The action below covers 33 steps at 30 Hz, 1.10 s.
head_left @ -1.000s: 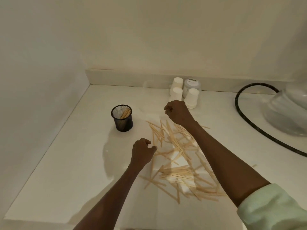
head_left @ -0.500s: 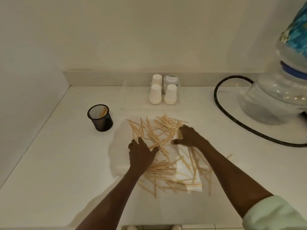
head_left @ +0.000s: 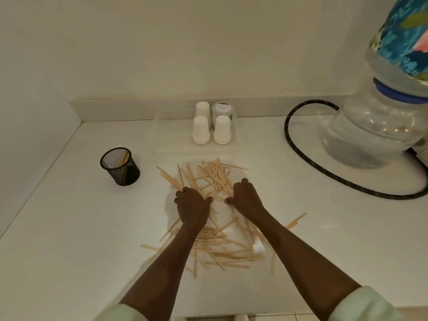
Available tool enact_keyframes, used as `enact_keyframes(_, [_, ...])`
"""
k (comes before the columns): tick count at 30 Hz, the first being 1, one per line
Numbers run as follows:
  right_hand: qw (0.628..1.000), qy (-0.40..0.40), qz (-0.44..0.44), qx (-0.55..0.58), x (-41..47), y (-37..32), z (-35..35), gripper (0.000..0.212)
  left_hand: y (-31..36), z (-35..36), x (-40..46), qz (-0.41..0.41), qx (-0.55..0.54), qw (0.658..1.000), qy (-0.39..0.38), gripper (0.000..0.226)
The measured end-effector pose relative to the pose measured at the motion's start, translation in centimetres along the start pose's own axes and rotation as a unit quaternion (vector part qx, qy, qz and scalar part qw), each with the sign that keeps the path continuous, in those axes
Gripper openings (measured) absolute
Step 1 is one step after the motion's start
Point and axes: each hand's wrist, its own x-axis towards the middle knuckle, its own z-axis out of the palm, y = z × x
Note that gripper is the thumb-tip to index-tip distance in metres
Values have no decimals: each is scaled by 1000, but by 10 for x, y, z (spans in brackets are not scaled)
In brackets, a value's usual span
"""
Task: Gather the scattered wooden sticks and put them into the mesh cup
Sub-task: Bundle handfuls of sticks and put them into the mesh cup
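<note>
Several pale wooden sticks [head_left: 214, 174] lie scattered in a loose heap on the white counter, from the middle down toward me. A black mesh cup [head_left: 120, 166] stands upright to their left with a few sticks inside. My left hand [head_left: 192, 206] and my right hand [head_left: 246, 198] rest side by side on the middle of the heap, palms down, fingers curled onto the sticks beneath them. The sticks under both hands are hidden, so whether either hand grips any is unclear.
Three upturned white paper cups [head_left: 201, 130] and a lidded jar [head_left: 222, 110] stand at the back wall. A black hose [head_left: 301, 156] loops to the right beside a large clear water bottle [head_left: 375, 133]. The counter ends at walls on the left and back.
My right hand has come back from the far edge of the heap to its middle. Both hands have drawn close together on the sticks. The camera has shifted, so the cup appears farther left.
</note>
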Motion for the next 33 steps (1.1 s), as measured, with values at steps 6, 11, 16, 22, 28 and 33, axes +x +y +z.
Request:
enact_keyframes(6, [1000, 10, -13, 17, 5, 1, -4, 27, 1, -5, 4, -2, -65, 998, 9, 31])
enact_keyframes(11, [999, 8, -33, 8, 7, -3, -6, 18, 2, -10, 8, -16, -95, 995, 1, 14])
enact_keyframes(16, [999, -11, -44, 18, 8, -5, -8, 15, -1, -14, 11, -21, -110, 994, -3, 17])
enact_keyframes(22, [996, -26, -86, -5, 9, -3, -13, 36, -13, -18, 19, -22, -116, 993, 1, 20])
enact_keyframes(28, [993, -60, -98, -30, 15, -3, -20, 21, -27, -18, 22, -100, -180, 978, -31, 12])
enact_keyframes(33, [994, -86, -68, -11, 23, -2, -32, 21, -34, -19, 27, -161, -273, 943, -101, 18])
